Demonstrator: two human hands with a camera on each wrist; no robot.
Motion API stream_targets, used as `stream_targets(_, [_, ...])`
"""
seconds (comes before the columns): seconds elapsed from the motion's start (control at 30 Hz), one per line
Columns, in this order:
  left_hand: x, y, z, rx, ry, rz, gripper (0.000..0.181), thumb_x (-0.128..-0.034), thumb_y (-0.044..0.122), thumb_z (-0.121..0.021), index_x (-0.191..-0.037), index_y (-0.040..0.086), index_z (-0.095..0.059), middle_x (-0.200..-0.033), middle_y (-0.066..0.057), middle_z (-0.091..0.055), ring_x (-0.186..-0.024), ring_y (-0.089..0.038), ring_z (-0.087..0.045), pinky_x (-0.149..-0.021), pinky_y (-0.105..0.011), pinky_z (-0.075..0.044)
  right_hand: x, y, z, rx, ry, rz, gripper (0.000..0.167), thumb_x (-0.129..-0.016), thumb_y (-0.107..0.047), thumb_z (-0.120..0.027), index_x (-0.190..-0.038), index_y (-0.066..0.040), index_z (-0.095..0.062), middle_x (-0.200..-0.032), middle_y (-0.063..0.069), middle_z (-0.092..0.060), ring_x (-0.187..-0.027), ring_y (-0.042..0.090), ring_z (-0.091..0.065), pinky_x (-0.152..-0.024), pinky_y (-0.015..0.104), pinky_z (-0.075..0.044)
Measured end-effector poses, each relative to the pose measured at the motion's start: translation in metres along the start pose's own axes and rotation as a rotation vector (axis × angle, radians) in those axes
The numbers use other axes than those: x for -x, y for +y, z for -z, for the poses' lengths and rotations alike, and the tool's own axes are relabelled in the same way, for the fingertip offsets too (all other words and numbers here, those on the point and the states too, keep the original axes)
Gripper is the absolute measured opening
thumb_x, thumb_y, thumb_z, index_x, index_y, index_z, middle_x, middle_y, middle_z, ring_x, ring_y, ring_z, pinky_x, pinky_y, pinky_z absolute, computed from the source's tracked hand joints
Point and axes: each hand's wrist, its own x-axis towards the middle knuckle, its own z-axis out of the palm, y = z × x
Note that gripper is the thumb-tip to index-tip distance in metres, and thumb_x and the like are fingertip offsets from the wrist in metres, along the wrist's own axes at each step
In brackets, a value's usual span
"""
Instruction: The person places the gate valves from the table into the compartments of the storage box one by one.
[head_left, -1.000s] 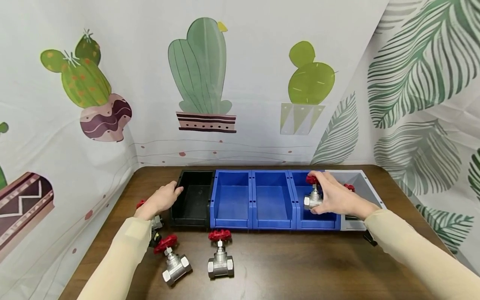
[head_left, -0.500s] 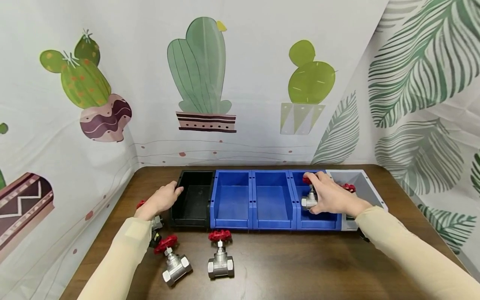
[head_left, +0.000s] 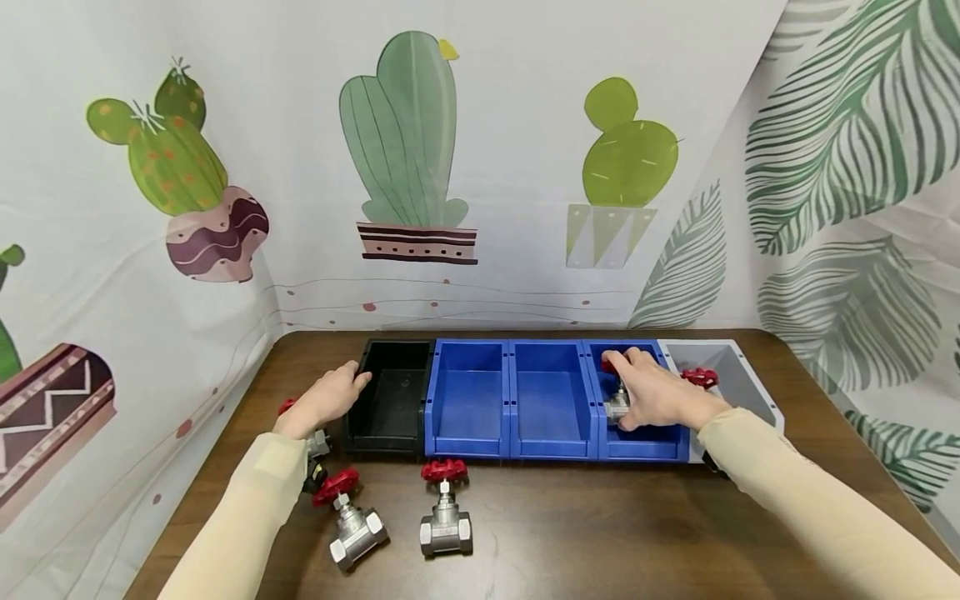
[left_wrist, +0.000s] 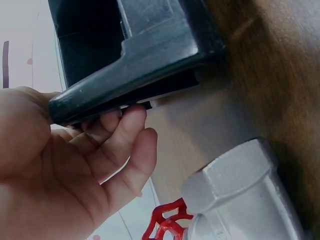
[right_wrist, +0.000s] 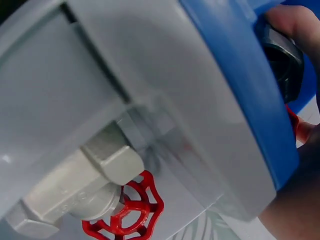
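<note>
My left hand (head_left: 326, 398) grips the left rim of a black bin (head_left: 384, 455). In the left wrist view its fingers curl against the outside of that wall; the thumb is hidden. Inside the rightmost blue bin (head_left: 643, 452), my right hand (head_left: 660, 393) holds a metal gate valve (head_left: 617, 405) with a red handwheel, thumb low on the body and fingers at the wheel. The right wrist view shows only part of this held valve (right_wrist: 283, 60), dark behind the bin wall. Another valve (right_wrist: 72, 185) lies in the grey bin (head_left: 759, 379) at the right end.
Two more blue bins, left (head_left: 467, 447) and middle (head_left: 553, 448), stand in the same row. On the wooden table (head_left: 585, 533) in front lie a valve (head_left: 446, 529) and a tilted valve (head_left: 356, 533). More valve parts (head_left: 318, 443) show beneath the left forearm.
My right hand has moved slightly left and down with the valve, deeper into the rightmost blue bin. The left hand keeps its grip on the black bin.
</note>
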Motion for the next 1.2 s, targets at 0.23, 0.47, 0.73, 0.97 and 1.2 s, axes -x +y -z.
stream_targets(0.23, [0.000,0.000,-0.002,0.001,0.001,-0.002,0.048,-0.1068,0.023,-0.040,-0.133,-0.017,-0.039,-0.112,-0.032,-0.058,-0.098,-0.037,-0.060,-0.083,-0.051,-0.047,-0.002,-0.004,0.003,-0.034,-0.066,-0.030,0.103,-0.058,-0.018,-0.091,-0.142,-0.001,-0.034,-0.114,0.024,-0.047,-0.106,0.038,-0.047,-0.078,0.052,-0.047])
stream_targets(0.47, [0.001,0.002,-0.002,0.003,0.003,-0.003,0.048,-0.1069,0.023,-0.039,-0.133,-0.017,-0.039,-0.115,-0.034,-0.057,-0.103,-0.041,-0.059,-0.086,-0.053,-0.046,-0.006,-0.006,0.005,-0.042,-0.094,-0.066,0.101,-0.055,-0.018,-0.091,-0.138,-0.002,-0.035,-0.112,0.024,-0.047,-0.105,0.041,-0.047,-0.081,0.054,-0.045])
stream_targets(0.73, [0.002,0.003,-0.002,0.020,0.003,-0.009,0.047,-0.1069,0.022,-0.040,-0.133,-0.017,-0.040,-0.113,-0.031,-0.058,-0.097,-0.037,-0.060,-0.083,-0.051,-0.046,-0.010,-0.008,0.005,-0.006,-0.155,-0.113,0.104,-0.052,-0.021,-0.093,-0.136,0.000,-0.034,-0.109,0.025,-0.049,-0.102,0.043,-0.050,-0.084,0.056,-0.044])
stream_targets(0.97, [0.001,0.003,0.000,0.005,0.004,-0.015,0.047,-0.1068,0.022,-0.040,-0.132,-0.017,-0.040,-0.112,-0.030,-0.058,-0.099,-0.037,-0.059,-0.084,-0.051,-0.046,-0.014,-0.010,0.004,0.016,-0.207,-0.149,0.110,-0.055,-0.019,-0.094,-0.142,0.001,-0.029,-0.117,0.029,-0.046,-0.110,0.047,-0.047,-0.087,0.058,-0.042])
stream_targets(1.2, [0.001,0.001,0.002,-0.014,-0.005,-0.022,0.048,-0.1068,0.022,-0.040,-0.132,-0.018,-0.039,-0.115,-0.033,-0.056,-0.102,-0.039,-0.059,-0.086,-0.053,-0.046,-0.011,-0.014,0.003,-0.001,-0.219,-0.168,0.109,-0.063,-0.014,-0.091,-0.148,-0.001,-0.024,-0.130,0.033,-0.038,-0.120,0.050,-0.041,-0.090,0.060,-0.041])
